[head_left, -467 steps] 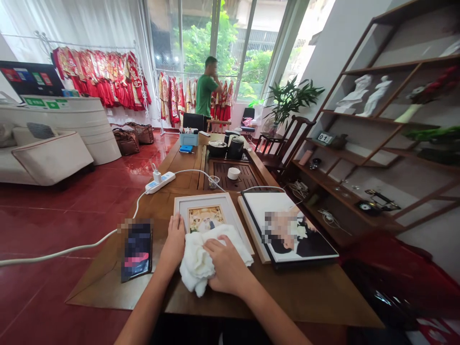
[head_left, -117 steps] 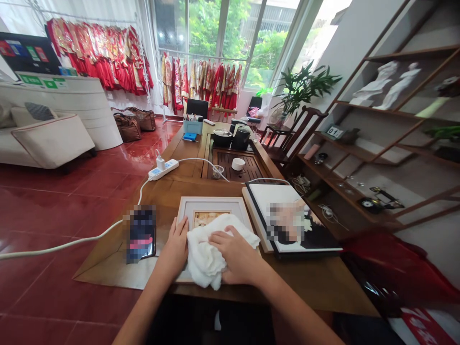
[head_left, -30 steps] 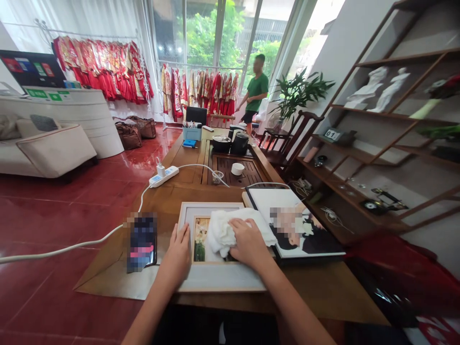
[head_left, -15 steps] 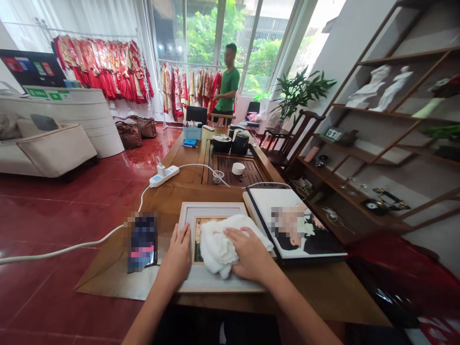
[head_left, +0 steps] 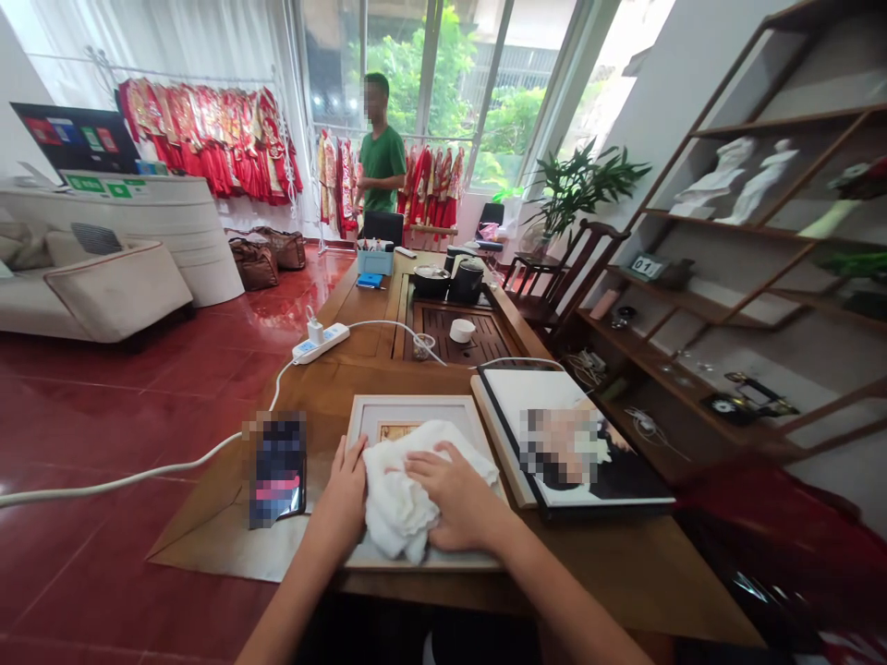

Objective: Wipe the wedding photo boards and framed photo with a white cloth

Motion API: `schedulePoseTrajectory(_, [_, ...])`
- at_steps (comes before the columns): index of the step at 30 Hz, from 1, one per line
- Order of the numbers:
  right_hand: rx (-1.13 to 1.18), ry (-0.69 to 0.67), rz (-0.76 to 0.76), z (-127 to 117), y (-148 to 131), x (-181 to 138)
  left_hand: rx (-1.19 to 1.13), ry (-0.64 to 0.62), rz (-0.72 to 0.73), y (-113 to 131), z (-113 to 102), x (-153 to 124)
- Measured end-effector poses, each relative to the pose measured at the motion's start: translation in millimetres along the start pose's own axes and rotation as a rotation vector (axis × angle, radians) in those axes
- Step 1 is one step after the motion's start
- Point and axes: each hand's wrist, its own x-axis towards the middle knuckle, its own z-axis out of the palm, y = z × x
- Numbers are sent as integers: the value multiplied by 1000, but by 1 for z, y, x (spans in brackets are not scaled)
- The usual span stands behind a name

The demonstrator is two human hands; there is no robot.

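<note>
A picture frame (head_left: 416, 400) with a pale border and a small picture inside lies flat on the wooden table. My left hand (head_left: 343, 499) holds the frame by its left edge, fingers together along the side. A bunched white towel (head_left: 394, 503) rests on the frame and covers most of the picture. My right hand (head_left: 463, 499) presses down on the towel and grips its folds, so part of its fingers sink into the cloth. Left of my left hand lies a phone (head_left: 278, 476) with its screen lit.
Right of the frame is a stack topped by a large photo print (head_left: 627, 480). A white power strip (head_left: 321, 344) and its cable cross the table's left side. Farther back are a tea tray (head_left: 443, 346), a kettle (head_left: 467, 280) and a person in green (head_left: 382, 166).
My right hand has slid the towel leftward over the frame, close to my left hand, covering more of the picture. The person in green has moved left.
</note>
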Motion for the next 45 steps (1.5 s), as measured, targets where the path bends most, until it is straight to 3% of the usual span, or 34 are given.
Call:
schedulePoseTrajectory(2, [-15,3,17,-3,7,-1,5,19,-10,-1,1,0])
schedulePoseTrajectory(9, [-170,112,292,-13,38,4,50,44,-13,0,4,-2])
schedulePoseTrajectory(13, [-132,90,192,-9,22,11,60,32,-20,1,1,-1])
schedulePoseTrajectory(16, [-52,28,64,-8,3,9,43,3,9,2,-2,0])
schedulePoseTrajectory(20, [-37,-69,1,-11,-8,-1,17,-25,-17,1,-3,0])
schedulePoseTrajectory(24, [-53,-64,24,-16,4,-10,11,-27,-60,2,-2,1])
schedulePoseTrajectory(29, [-171,60,232,-20,30,-10,18,-15,-76,2,1,0])
schedulePoseTrajectory(32, [-210,81,283,-20,33,-7,9,8,-62,0,4,-1])
schedulePoseTrajectory(41, [14,-36,-8,-12,-9,-18,-16,-37,-73,3,-3,0])
schedulePoseTrajectory(45, [-9,-2,49,-18,-1,-23,-7,-31,-82,3,-4,0])
